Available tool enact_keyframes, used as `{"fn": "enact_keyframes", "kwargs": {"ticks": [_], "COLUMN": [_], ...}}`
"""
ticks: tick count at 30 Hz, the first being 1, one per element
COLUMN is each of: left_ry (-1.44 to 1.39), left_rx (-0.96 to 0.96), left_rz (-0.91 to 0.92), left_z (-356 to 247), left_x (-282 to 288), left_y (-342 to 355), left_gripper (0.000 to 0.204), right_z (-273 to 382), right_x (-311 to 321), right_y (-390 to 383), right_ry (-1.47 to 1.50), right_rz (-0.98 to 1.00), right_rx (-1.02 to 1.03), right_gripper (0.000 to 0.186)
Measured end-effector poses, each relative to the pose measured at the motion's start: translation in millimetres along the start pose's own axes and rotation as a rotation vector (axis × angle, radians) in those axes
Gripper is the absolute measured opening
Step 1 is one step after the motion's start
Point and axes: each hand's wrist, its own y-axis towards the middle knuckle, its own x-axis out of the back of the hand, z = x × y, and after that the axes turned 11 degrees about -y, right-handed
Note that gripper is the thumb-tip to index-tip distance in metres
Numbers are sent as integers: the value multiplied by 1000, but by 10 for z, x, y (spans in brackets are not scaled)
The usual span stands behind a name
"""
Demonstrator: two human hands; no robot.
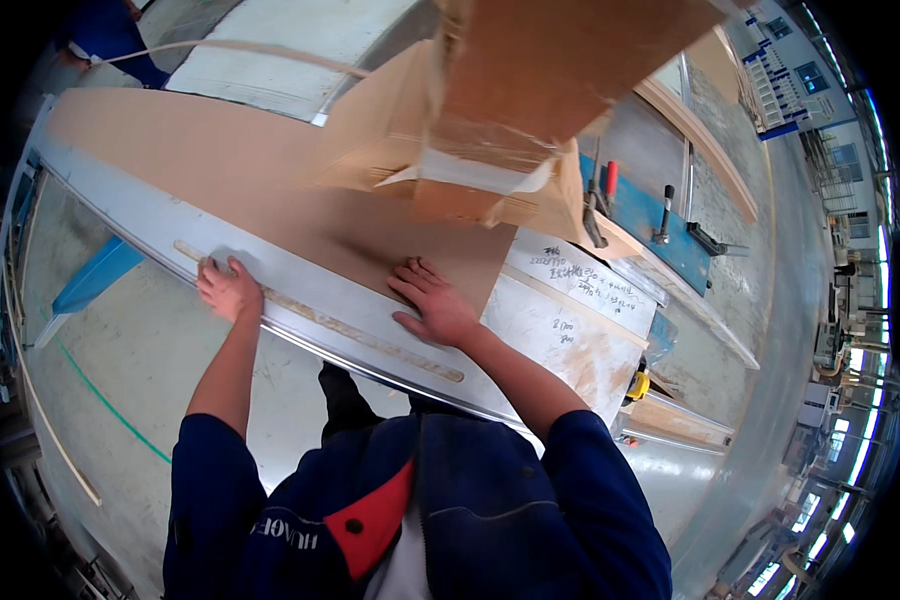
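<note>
A large flat brown board [260, 170] lies on a long pale metal worktop [300, 262] in front of me. My right hand [438, 303] rests on the board near its right end, fingers spread and nothing in them. At the worktop's near edge my left hand [230, 290] lies across a narrow mottled tan strip [370, 335] with rounded ends. Its fingers are apart and hold nothing that I can see. Whether that strip is a loose piece or a slot in the worktop, I cannot tell.
A taped brown stack of sheets [510, 110] looms over the board's far side. To the right are a red-handled clamp [600, 205], a black-handled clamp [664, 215], a metal sheet with handwriting [570, 300] and a yellow tape measure [638, 385]. Another person [115, 40] stands far left.
</note>
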Motion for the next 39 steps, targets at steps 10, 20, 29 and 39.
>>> {"fn": "enact_keyframes", "kwargs": {"ticks": [10,20,29,39], "left_ry": [-436,-289,-171,-277], "left_rx": [-410,-968,-1107,-1110], "left_rz": [292,955,1032,875], "left_z": [184,-908,-1201,-683], "left_x": [644,-377,-289,-2], "left_y": [693,1764,1707,1278], "left_gripper": [42,64,61,61], "right_z": [1353,2009,1908,1856], "right_x": [-599,-649,-656,-618], "right_y": [-268,-251,-427,-1242], "right_ry": [-29,-346,-417,-339], "right_rz": [72,-17,-12,8], "right_rx": [-164,-830,-767,-848], "right_gripper": [78,110,110,101]}}
